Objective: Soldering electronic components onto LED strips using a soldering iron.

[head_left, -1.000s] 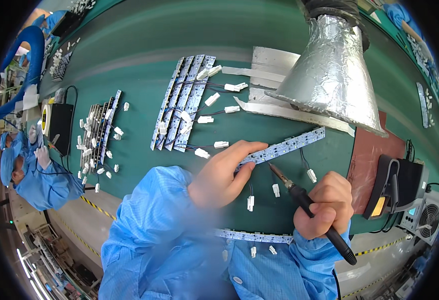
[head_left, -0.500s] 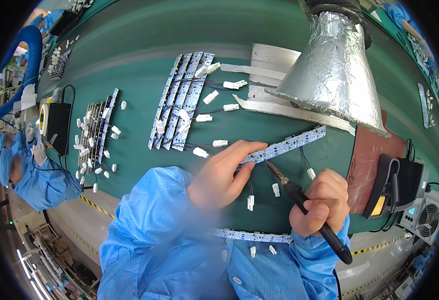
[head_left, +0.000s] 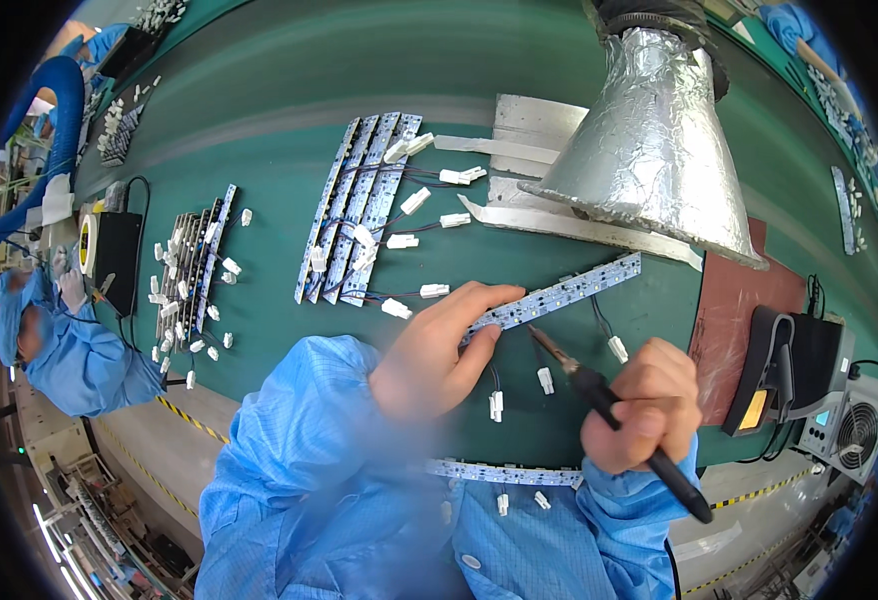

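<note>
My left hand (head_left: 444, 345) pinches the left end of a narrow circuit board strip (head_left: 569, 292) dotted with small components. Dark wires with white connectors, among them one white connector (head_left: 546, 380), hang from the strip's near side. In my right hand (head_left: 647, 405) is a soldering iron (head_left: 591, 385), its fingers wrapped round the black handle. The iron's metal tip points up and left, just off the strip's near edge. Close to my body another strip (head_left: 504, 473) lies along the table edge, with white connectors hanging off it.
Several wired strips (head_left: 359, 210) lie side by side beyond my left hand. A stack of strips (head_left: 194, 265) sits farther left. A foil-covered hood (head_left: 649, 150) stands over metal plates at the back right. A soldering iron stand (head_left: 764, 370) is on the right. A co-worker (head_left: 84, 340) sits at left.
The iron's tip has drawn back slightly from the strip's near edge. My left hand keeps its hold on the strip. The whole view has shifted a little.
</note>
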Demonstrator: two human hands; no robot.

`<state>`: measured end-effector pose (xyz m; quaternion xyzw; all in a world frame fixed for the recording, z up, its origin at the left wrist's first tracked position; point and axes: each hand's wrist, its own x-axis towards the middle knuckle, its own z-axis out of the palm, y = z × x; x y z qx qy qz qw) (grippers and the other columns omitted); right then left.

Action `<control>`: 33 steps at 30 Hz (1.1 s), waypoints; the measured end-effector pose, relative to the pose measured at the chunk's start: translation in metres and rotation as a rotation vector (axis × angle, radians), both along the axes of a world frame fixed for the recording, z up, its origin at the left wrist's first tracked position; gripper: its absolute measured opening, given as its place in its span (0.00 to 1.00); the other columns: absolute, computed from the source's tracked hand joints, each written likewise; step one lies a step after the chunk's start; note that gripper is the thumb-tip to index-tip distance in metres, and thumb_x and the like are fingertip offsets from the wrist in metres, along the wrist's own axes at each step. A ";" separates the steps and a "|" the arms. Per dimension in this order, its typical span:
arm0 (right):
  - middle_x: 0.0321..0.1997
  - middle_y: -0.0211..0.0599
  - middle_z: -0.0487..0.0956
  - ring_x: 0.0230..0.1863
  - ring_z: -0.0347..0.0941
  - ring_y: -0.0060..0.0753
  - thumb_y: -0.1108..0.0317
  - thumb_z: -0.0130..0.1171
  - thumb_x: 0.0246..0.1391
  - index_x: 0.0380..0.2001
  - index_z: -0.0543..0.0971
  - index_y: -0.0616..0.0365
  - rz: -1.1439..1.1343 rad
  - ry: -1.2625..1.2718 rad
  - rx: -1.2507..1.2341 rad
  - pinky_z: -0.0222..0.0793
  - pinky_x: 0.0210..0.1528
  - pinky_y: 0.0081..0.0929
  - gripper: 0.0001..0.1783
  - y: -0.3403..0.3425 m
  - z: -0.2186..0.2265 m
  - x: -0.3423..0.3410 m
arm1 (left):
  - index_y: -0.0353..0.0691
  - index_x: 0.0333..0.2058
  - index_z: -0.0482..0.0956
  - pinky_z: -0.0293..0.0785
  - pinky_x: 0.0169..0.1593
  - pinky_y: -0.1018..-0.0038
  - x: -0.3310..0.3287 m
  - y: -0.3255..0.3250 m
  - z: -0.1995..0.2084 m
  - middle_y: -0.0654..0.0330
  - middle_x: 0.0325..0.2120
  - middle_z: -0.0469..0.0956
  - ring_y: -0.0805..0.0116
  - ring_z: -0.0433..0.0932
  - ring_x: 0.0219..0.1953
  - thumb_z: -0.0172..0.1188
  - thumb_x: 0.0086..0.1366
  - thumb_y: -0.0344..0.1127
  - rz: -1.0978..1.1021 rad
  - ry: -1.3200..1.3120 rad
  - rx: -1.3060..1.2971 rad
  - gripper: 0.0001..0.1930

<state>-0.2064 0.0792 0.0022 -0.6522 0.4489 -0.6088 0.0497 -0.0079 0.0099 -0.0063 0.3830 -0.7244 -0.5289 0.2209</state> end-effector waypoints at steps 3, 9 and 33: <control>0.12 0.32 0.60 0.13 0.53 0.24 0.60 0.41 0.67 0.19 0.59 0.55 -0.165 -0.131 -0.008 0.49 0.18 0.26 0.21 0.005 0.000 -0.013 | 0.30 0.54 0.74 0.73 0.48 0.69 0.001 -0.001 0.002 0.49 0.41 0.78 0.56 0.79 0.42 0.55 0.62 0.20 0.001 0.011 0.010 0.20; 0.13 0.32 0.58 0.15 0.52 0.23 0.63 0.42 0.65 0.18 0.60 0.56 -0.267 -0.191 0.062 0.47 0.19 0.25 0.20 0.003 -0.007 -0.030 | 0.30 0.52 0.75 0.74 0.47 0.69 -0.002 0.003 0.000 0.48 0.41 0.79 0.55 0.79 0.41 0.59 0.59 0.20 0.023 -0.001 -0.072 0.20; 0.14 0.33 0.59 0.14 0.52 0.23 0.64 0.42 0.65 0.18 0.58 0.57 -0.215 -0.096 0.086 0.46 0.18 0.27 0.20 -0.002 -0.009 -0.031 | 0.30 0.51 0.76 0.74 0.49 0.69 -0.005 0.005 -0.002 0.48 0.41 0.79 0.53 0.79 0.43 0.59 0.58 0.18 0.034 -0.012 -0.088 0.20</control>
